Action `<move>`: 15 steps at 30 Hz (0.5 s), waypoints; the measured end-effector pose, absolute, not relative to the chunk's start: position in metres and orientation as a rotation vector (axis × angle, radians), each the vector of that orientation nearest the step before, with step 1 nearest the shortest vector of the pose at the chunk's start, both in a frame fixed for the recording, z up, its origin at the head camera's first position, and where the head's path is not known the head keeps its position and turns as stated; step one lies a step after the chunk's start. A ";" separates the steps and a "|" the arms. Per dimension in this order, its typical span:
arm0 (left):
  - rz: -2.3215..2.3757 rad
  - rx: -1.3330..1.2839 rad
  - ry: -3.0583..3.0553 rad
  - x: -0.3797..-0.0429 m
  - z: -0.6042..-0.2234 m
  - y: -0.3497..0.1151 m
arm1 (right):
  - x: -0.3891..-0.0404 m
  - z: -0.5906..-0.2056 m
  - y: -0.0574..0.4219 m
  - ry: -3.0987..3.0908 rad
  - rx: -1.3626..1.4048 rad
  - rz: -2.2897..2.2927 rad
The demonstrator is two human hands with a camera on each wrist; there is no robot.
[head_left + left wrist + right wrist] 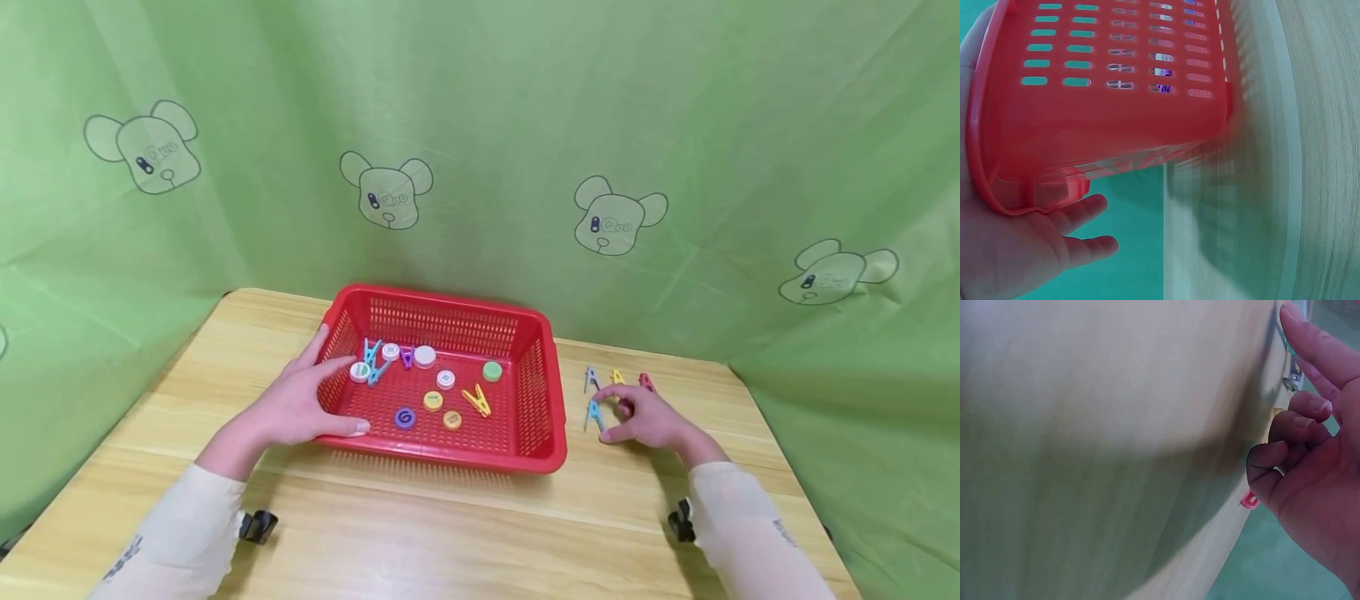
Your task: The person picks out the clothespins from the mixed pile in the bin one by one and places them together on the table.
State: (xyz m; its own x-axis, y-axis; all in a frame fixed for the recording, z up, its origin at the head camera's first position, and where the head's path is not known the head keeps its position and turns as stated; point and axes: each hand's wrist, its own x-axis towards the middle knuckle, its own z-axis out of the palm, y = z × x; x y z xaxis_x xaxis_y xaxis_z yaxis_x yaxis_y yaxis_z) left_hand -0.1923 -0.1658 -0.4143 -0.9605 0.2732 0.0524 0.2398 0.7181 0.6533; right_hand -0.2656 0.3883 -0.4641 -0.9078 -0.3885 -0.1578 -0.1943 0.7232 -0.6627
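Observation:
A red plastic basket (450, 457) with slotted walls stands on the table. My left hand (292, 404) rests over its left rim, fingers spread, with the thumb lying across the front corner. In the left wrist view, two straight fingers (1079, 214) of that hand reach past the basket's outside. Right of the basket, my right hand (641, 417) has thumb and index fingertips at a light blue clothespin (595, 411); I cannot tell whether they pinch it. The other fingers of that hand are curled. Close by are a lavender clothespin (592, 379), a yellow clothespin (617, 377) and a red clothespin (647, 382).
Inside the basket lie several bottle caps, among them a green cap (492, 372) and a purple cap (405, 417). A yellow clothespin (478, 402), a purple clothespin (407, 357) and blue ones lie there too. A green curtain (480, 100) hangs behind the wooden table (450, 533).

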 end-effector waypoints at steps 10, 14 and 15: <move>1.064 0.431 2.872 -0.194 -0.416 -0.167 | -0.261 -0.461 0.387 2.639 -0.445 -0.969; 1.066 0.429 2.872 -0.194 -0.416 -0.167 | -0.260 -0.451 0.385 2.665 -0.487 -0.961; 1.067 0.428 2.871 -0.193 -0.416 -0.167 | -0.260 -0.448 0.384 2.672 -0.489 -0.963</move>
